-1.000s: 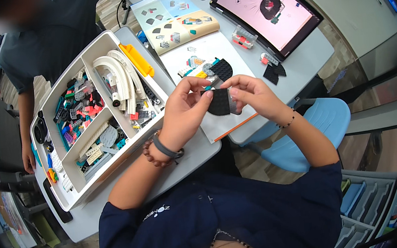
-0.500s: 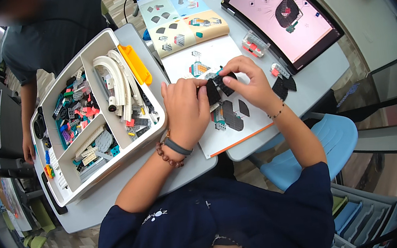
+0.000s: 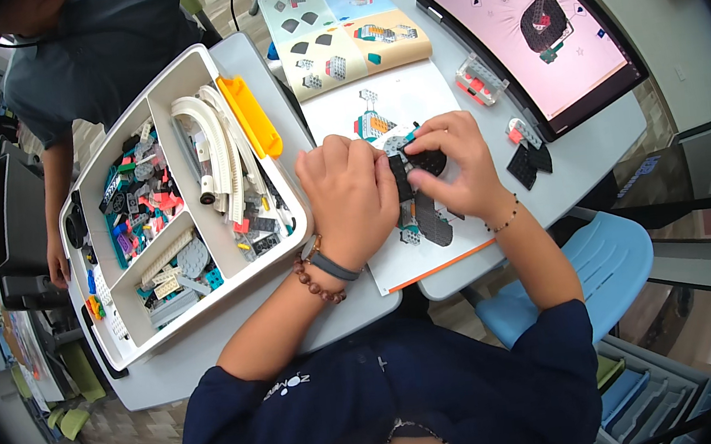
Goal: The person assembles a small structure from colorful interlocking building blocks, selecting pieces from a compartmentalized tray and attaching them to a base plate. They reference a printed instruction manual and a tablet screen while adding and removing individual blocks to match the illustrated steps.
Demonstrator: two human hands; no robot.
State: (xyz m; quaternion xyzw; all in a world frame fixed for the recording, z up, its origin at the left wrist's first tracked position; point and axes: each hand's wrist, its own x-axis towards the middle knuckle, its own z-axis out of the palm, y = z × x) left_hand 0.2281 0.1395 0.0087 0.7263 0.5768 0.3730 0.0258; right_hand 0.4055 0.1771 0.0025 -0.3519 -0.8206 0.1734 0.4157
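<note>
White lettering crosses the navy shirt (image 3: 309,429) at lower centre. Near the middle of the frame, the left hand (image 3: 347,191) and the right hand (image 3: 463,164) each have their grip clamped on one black-and-grey brick assembly (image 3: 430,162) over one open booklet (image 3: 419,87). Upper right: one screen (image 3: 597,32), two black plates (image 3: 522,170) near it. Left: one white tray (image 3: 227,287) of bricks.

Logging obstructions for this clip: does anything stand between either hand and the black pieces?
Nothing visible does: the left hand and right hand both touch the black pieces, held over the booklet.
</note>
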